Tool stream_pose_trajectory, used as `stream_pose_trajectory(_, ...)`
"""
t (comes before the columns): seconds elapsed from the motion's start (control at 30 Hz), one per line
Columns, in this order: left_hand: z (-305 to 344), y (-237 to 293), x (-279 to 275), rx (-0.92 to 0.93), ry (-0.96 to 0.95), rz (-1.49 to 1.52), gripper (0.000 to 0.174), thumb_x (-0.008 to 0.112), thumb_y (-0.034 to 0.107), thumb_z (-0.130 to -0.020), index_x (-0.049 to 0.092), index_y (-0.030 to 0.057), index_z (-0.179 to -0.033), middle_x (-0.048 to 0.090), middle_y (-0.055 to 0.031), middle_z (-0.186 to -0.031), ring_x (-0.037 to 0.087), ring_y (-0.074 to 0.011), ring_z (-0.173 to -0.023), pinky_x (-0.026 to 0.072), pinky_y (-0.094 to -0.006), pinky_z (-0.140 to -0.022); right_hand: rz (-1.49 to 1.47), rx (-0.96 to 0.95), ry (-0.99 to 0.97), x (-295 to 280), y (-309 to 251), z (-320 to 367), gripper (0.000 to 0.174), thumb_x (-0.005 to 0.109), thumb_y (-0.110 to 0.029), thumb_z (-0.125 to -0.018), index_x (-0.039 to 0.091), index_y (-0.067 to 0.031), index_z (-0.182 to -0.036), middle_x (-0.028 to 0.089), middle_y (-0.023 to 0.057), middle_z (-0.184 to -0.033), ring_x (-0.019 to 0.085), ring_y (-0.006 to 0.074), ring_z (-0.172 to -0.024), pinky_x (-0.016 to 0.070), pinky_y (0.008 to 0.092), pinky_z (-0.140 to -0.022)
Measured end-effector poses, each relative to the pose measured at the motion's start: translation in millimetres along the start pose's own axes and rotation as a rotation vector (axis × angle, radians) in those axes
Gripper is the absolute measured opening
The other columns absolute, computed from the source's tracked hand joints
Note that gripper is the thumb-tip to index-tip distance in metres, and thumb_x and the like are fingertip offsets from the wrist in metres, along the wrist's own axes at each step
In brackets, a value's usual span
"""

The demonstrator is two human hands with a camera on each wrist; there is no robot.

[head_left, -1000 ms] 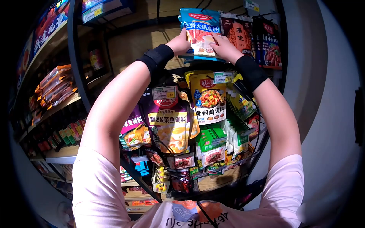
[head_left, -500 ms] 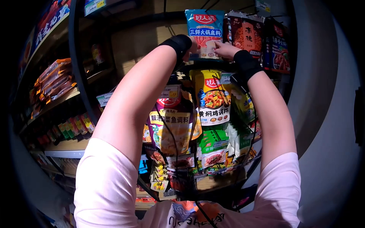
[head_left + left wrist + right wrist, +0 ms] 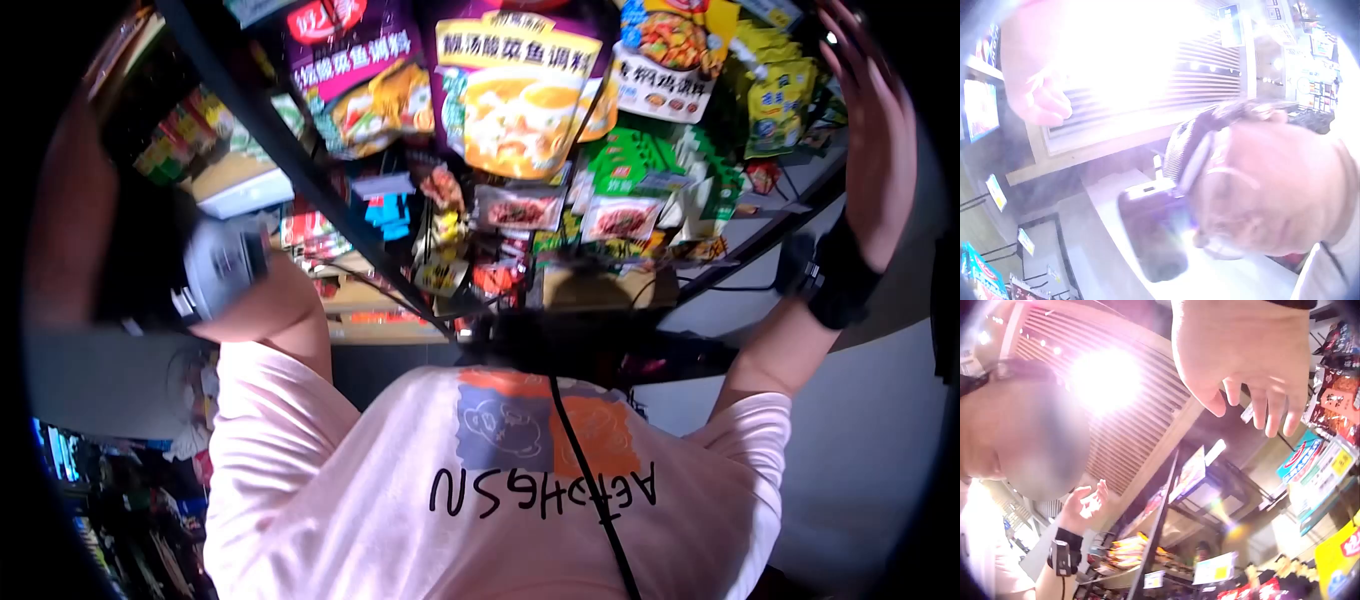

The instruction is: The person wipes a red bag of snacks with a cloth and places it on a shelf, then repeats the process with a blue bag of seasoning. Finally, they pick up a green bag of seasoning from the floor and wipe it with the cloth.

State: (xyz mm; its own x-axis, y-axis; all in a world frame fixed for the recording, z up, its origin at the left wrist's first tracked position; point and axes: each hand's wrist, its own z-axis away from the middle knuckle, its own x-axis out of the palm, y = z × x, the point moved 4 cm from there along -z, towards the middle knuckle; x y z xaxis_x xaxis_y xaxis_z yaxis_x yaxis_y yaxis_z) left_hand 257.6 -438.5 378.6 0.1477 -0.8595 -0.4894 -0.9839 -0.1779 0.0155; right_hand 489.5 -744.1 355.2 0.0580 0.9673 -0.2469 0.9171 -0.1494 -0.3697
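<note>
My right hand (image 3: pixel 880 140) is raised at the right edge of the head view, its fingers straight and holding nothing. The right wrist view shows the same hand (image 3: pixel 1250 362) with relaxed fingers, apart from the racks. My left hand (image 3: pixel 1087 505) is raised, fingers loosely bent and nothing in them; in the left wrist view its fingers (image 3: pixel 1044 103) hang loosely near a bright light. A blue hotpot-base packet (image 3: pixel 1300 456) hangs on the rack below the right hand in that view. Purple fish-seasoning pouches (image 3: pixel 520 90) hang between the arms.
Yellow chicken-seasoning pouches (image 3: pixel 675 50), green packets (image 3: pixel 635 165) and small sachets hang on hooks. A dark rack post (image 3: pixel 270 130) slants across at left. A pale wall (image 3: pixel 840 450) stands at right. A cable runs down the pink shirt (image 3: pixel 400 480).
Both hands have left the blue packet and moved apart, left hand to the left, right hand to the right. The head view has tilted down, showing more of the shirt.
</note>
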Motion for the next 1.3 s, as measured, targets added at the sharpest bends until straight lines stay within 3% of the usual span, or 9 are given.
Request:
stream_pose_trajectory(0.07, 37.4, 20.1, -12.2, -0.002, 0.054, 0.021, 0.023, 0.050, 0.013, -0.087, 0.059, 0.0033, -0.106, 0.064, -0.0097, -0.094, 0.060, -0.0163, -0.070, 0.0496, -0.0292, -0.062, -0.245, 0.012, 0.064, 28.4, -6.7, 42.4, 0.037, 0.042, -0.019, -0.095, 0.048, 0.0029, -0.125, 0.058, 0.0137, -0.116, 0.059, 0.0212, -0.097, 0.0471, 0.0329, -0.085)
stream_pose_trajectory(0.13, 92.3, 20.8, -21.3, -0.151, 0.159, 0.142, 0.022, 0.049, 0.010, -0.086, 0.060, 0.0037, -0.104, 0.064, -0.0095, -0.094, 0.061, -0.0164, -0.069, 0.0499, -0.0280, -0.061, -0.356, 0.023, -0.116, 64.1, -9.8, 88.5, 0.035, 0.041, -0.014, -0.095, 0.049, 0.0043, -0.123, 0.057, 0.0146, -0.118, 0.059, 0.0227, -0.099, 0.0465, 0.0338, -0.087)
stream_pose_trajectory(0.2, 176.5, 5.0, -16.4, -0.490, 0.341, 0.393, 0.023, 0.049, 0.009, -0.085, 0.059, 0.0024, -0.105, 0.064, -0.0108, -0.091, 0.060, -0.0169, -0.067, 0.0481, -0.0285, -0.065, -0.429, 0.192, -0.329, 105.8, -5.1, 131.6, 0.031, 0.043, -0.009, -0.094, 0.052, 0.0034, -0.121, 0.059, 0.0132, -0.113, 0.059, 0.0206, -0.096, 0.0462, 0.0321, -0.086)
stream_pose_trajectory(0.3, 270.6, -27.0, 10.6, -1.257, 0.453, -0.036, 0.020, 0.046, 0.004, -0.092, 0.055, -0.0003, -0.110, 0.061, -0.0042, -0.087, 0.054, -0.0114, -0.079, 0.0428, -0.0235, -0.073, -0.485, 0.425, -0.790, 190.9, 7.8, 186.0, 0.026, 0.048, -0.006, -0.093, 0.055, 0.0023, -0.116, 0.062, 0.0084, -0.103, 0.058, 0.0138, -0.090, 0.0456, 0.0270, -0.082)
stream_pose_trajectory(0.43, 395.6, -25.5, -2.1, -1.574, 0.557, -0.038, 0.018, 0.049, 0.010, -0.094, 0.057, 0.0015, -0.108, 0.061, -0.0025, -0.087, 0.054, -0.0083, -0.080, 0.0429, -0.0217, -0.073, -0.751, 0.581, -0.915, 287.0, 19.3, 246.6, 0.023, 0.047, -0.006, -0.094, 0.055, 0.0012, -0.114, 0.060, 0.0069, -0.098, 0.057, 0.0125, -0.092, 0.0446, 0.0251, -0.083)
stream_pose_trajectory(0.7, 473.5, -36.9, -93.1, -1.662, 0.475, -0.872, 0.038, 0.057, 0.034, -0.091, 0.061, -0.0040, -0.094, 0.066, -0.0170, -0.083, 0.065, -0.0256, -0.078, 0.0478, -0.0321, -0.071, -0.776, 0.614, -0.998, 384.0, 8.3, 290.1, 0.023, 0.043, -0.005, -0.096, 0.054, 0.0004, -0.114, 0.060, 0.0061, -0.096, 0.057, 0.0128, -0.085, 0.0461, 0.0245, -0.079)
stream_pose_trajectory(0.9, 541.6, -90.7, -130.5, -1.882, 0.487, -0.415, 0.048, 0.062, 0.045, -0.086, 0.059, -0.0022, -0.076, 0.057, -0.0064, -0.063, 0.053, -0.0161, -0.061, 0.0442, -0.0311, -0.060, -0.871, 0.696, -1.109, 414.4, -41.3, 305.2, 0.022, 0.045, -0.010, -0.097, 0.056, -0.0044, -0.115, 0.060, 0.0035, -0.092, 0.057, 0.0098, -0.083, 0.0452, 0.0233, -0.076)
stream_pose_trajectory(1.07, 537.6, -78.4, -125.8, -1.603, 1.026, 0.239, 0.025, 0.051, 0.020, -0.095, 0.053, -0.0021, -0.106, 0.061, -0.0098, -0.102, 0.065, -0.0216, -0.093, 0.0555, -0.0281, -0.076, -0.856, 0.788, -1.132, 430.2, -57.6, 321.3, 0.023, 0.044, -0.013, -0.097, 0.054, -0.0028, -0.116, 0.060, 0.0044, -0.091, 0.057, 0.0108, -0.083, 0.0456, 0.0232, -0.077)
stream_pose_trajectory(1.3, 501.3, -8.1, -109.7, -1.455, 1.098, 0.126, 0.023, 0.048, 0.020, -0.097, 0.056, -0.0013, -0.101, 0.064, -0.0096, -0.099, 0.065, -0.0169, -0.086, 0.0517, -0.0254, -0.073, -0.954, 1.011, -1.048, 455.8, -81.9, 319.2, 0.037, 0.040, -0.021, -0.098, 0.044, -0.0028, -0.131, 0.059, 0.0119, -0.110, 0.058, 0.0172, -0.097, 0.0457, 0.0281, -0.085)
